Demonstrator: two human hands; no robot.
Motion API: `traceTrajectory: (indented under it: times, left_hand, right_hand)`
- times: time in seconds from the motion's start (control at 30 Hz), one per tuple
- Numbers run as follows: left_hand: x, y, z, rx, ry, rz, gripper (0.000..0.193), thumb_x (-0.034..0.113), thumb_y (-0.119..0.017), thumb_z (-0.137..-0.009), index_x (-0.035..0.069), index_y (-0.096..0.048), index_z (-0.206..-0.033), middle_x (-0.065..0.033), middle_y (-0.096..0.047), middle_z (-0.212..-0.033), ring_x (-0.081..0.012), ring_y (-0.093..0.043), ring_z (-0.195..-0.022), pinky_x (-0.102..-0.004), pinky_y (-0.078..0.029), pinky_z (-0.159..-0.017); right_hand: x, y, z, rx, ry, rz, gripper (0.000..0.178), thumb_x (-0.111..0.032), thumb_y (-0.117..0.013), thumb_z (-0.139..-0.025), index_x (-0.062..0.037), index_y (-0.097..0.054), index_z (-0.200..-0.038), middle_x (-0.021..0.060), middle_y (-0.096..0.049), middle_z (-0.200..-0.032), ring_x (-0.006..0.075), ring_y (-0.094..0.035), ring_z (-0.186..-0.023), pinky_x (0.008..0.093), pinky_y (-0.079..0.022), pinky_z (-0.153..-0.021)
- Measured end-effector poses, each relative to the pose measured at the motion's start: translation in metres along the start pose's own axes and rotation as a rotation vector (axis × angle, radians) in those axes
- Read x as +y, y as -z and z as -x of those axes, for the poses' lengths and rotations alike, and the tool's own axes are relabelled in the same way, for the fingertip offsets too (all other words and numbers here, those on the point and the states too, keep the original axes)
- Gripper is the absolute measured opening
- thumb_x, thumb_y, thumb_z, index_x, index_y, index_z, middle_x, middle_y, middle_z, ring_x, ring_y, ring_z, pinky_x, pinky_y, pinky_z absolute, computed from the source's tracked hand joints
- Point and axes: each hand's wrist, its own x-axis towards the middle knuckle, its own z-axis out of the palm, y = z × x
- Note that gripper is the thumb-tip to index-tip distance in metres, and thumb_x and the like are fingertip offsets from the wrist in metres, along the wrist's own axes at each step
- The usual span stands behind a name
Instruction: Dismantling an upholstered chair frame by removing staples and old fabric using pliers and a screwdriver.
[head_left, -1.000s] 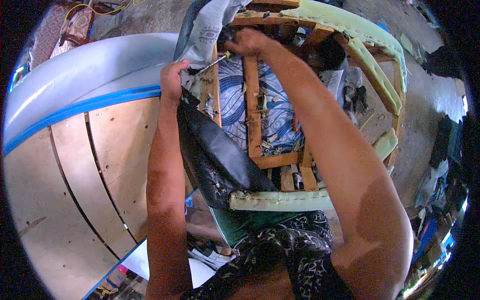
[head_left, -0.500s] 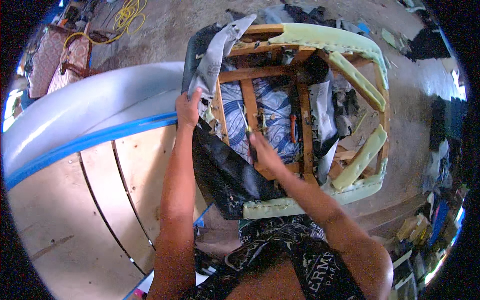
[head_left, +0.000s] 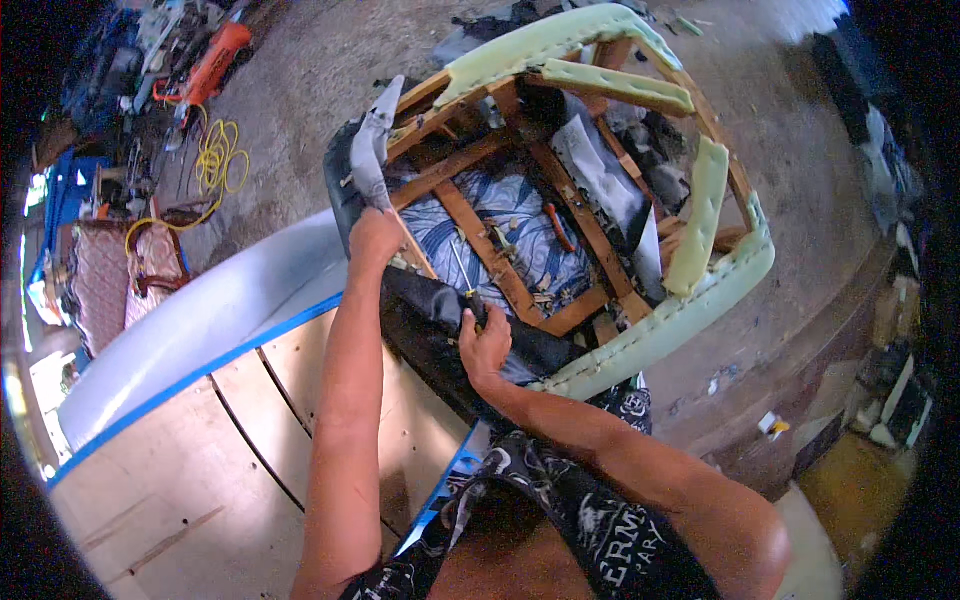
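A wooden seat frame [head_left: 560, 165], edged with pale green foam [head_left: 655, 340], stands tilted before me. Black upholstery [head_left: 430, 310] and a grey cloth flap [head_left: 371, 150] hang along its left side. My left hand [head_left: 377, 237] is closed on the flap's lower end at the frame's edge. In my right hand [head_left: 485, 342], a screwdriver [head_left: 461, 262] points up and away, its thin shaft over the frame's opening. That hand is beside the black upholstery. Inside the frame, a red-handled tool [head_left: 559, 228] lies on blue-and-white patterned fabric [head_left: 520, 205], among loose scraps.
To the left, a wooden panel [head_left: 200, 440] with dark slots and blue edging adjoins a curved, plastic-wrapped piece [head_left: 210, 310]. Farther left lie pink patterned cushions [head_left: 105, 270], a coiled yellow hose [head_left: 220, 160] and an orange cylinder [head_left: 218, 60]. Scraps litter the floor [head_left: 780, 320].
The frame appears turned counter-clockwise in the view. My right hand has drawn back toward the black upholstery with the screwdriver. My left hand keeps its hold lower on the flap.
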Motion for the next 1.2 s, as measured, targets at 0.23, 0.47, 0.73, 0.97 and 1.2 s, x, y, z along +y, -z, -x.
traceTrajectory:
  times: [0.23,0.47,0.73,0.97,1.2]
  left_hand:
    - [-0.038,-0.009,0.007,-0.317,0.163,0.324,0.068,0.050,-0.049,-0.094,-0.015,-0.063,-0.105,-0.0312,-0.064,-0.108,-0.0408,-0.061,-0.108,-0.0450,-0.044,-0.091]
    - [-0.057,-0.009,-0.005,-0.527,0.102,0.625,0.050,0.041,-0.051,-0.097,-0.007,-0.063,-0.105,-0.0153,-0.066,-0.099,-0.0231,-0.062,-0.085,-0.0383,-0.046,-0.078]
    - [-0.052,-0.016,0.021,-0.561,0.388,1.371,0.018,0.013,-0.044,-0.100,0.003,-0.052,-0.113,-0.0099,-0.063,-0.090,-0.0215,-0.061,-0.076,-0.0345,-0.052,-0.068]
    - [-0.041,-0.030,0.021,-0.119,0.486,1.792,0.020,0.010,-0.049,-0.093,0.000,-0.049,-0.110,-0.0101,-0.058,-0.088,-0.0209,-0.060,-0.073,-0.0341,-0.053,-0.067]
    - [-0.006,0.002,0.006,-0.688,0.438,1.298,0.010,0.015,-0.058,-0.085,0.006,-0.058,-0.091,-0.0031,-0.056,-0.071,-0.0138,-0.054,-0.057,-0.0247,-0.051,-0.057]
  right_hand:
    - [-0.015,-0.008,-0.008,-0.029,-0.222,0.189,0.039,-0.033,-0.063,-0.084,-0.0033,-0.062,-0.109,0.0197,-0.065,-0.102,0.0389,-0.060,-0.099,0.0480,-0.047,-0.086]
    - [-0.015,-0.008,-0.010,-0.100,-0.274,0.271,0.042,-0.039,-0.058,-0.083,-0.0038,-0.060,-0.106,0.0185,-0.063,-0.105,0.0368,-0.060,-0.099,0.0482,-0.048,-0.085]
    - [-0.009,-0.010,-0.010,-0.114,-0.253,0.290,0.044,-0.040,-0.056,-0.085,-0.0031,-0.060,-0.108,0.0174,-0.063,-0.104,0.0369,-0.060,-0.098,0.0479,-0.048,-0.084]
    - [-0.011,-0.007,-0.012,-0.128,-0.263,0.272,0.043,-0.039,-0.058,-0.084,-0.0037,-0.060,-0.110,0.0177,-0.063,-0.105,0.0372,-0.061,-0.097,0.0484,-0.048,-0.083]
    - [-0.004,-0.005,-0.014,-0.120,-0.273,0.286,0.045,-0.038,-0.058,-0.084,-0.0031,-0.060,-0.113,0.0184,-0.063,-0.106,0.0375,-0.061,-0.098,0.0486,-0.048,-0.084]
